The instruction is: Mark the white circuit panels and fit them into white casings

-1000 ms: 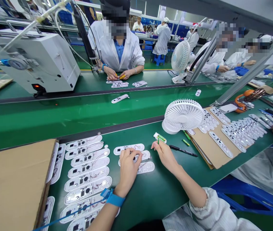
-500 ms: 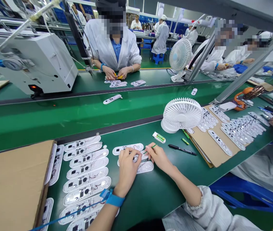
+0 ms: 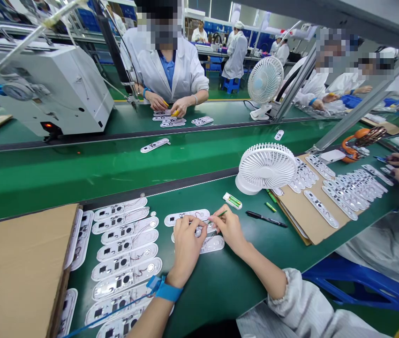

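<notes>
My left hand [image 3: 189, 241], with a blue wrist strap [image 3: 169, 291], is closed in a pinch over the middle one of three white oval housings; its fingers hide what they grip. My right hand [image 3: 230, 230] pinches a thin green stick [image 3: 220, 215], its lower end near the left fingertips, over the same housing [image 3: 212, 226]. Behind lies another housing [image 3: 187, 217] with small dark parts and wires. The nearest housing [image 3: 214, 244] lies partly under my left hand.
Several similar housings [image 3: 129, 252] lie in a column at left beside a cardboard sheet [image 3: 19, 267]. A white fan [image 3: 267, 166], a pen [image 3: 266, 218] and a small white case [image 3: 232, 201] stand or lie beyond my right hand. A green belt [image 3: 108, 164] runs behind; a co-worker [image 3: 171, 70] sits opposite.
My right hand has shifted slightly left with the green stick. The housing and small white piece on the belt have moved left. The opposite co-worker's hands have moved apart; hands reach further in at the far right.
</notes>
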A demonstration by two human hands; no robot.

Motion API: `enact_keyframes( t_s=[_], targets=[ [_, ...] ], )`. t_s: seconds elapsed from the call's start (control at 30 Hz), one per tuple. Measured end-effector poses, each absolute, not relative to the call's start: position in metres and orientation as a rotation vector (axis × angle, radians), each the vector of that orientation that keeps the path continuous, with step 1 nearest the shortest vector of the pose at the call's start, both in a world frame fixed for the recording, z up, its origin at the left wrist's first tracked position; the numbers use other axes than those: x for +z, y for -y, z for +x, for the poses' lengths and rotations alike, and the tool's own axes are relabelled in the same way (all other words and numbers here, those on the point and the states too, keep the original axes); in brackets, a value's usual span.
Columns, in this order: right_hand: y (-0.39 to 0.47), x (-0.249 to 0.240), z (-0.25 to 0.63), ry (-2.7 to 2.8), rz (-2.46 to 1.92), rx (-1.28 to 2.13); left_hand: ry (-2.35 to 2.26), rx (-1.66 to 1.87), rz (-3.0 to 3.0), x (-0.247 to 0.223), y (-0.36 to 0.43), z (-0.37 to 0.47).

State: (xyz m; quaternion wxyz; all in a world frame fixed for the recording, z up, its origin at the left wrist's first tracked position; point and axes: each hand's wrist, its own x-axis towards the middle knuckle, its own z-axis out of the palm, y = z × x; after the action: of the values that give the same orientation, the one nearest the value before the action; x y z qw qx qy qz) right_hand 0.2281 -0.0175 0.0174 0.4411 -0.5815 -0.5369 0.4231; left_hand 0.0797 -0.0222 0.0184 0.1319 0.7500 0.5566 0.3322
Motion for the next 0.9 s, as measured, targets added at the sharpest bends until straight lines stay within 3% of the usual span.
enact_keyframes(
  t_s=[0.53, 0.7, 0.9],
  targets=[
    [0.025, 0.006, 0.219, 1.716, -1.426, 0.581, -1.568, 0.814, 2.528, 0.022, 0.042, 0.069],
    [0.025, 0.004, 0.218, 1.771, -1.44, 0.513, -1.616, 0.624, 2.758, 0.022, 0.045, 0.064],
    [0.023, 0.002, 0.218, 1.82, -1.462, 0.487, -1.608, 0.648, 2.744, 0.022, 0.044, 0.063]
  ],
)
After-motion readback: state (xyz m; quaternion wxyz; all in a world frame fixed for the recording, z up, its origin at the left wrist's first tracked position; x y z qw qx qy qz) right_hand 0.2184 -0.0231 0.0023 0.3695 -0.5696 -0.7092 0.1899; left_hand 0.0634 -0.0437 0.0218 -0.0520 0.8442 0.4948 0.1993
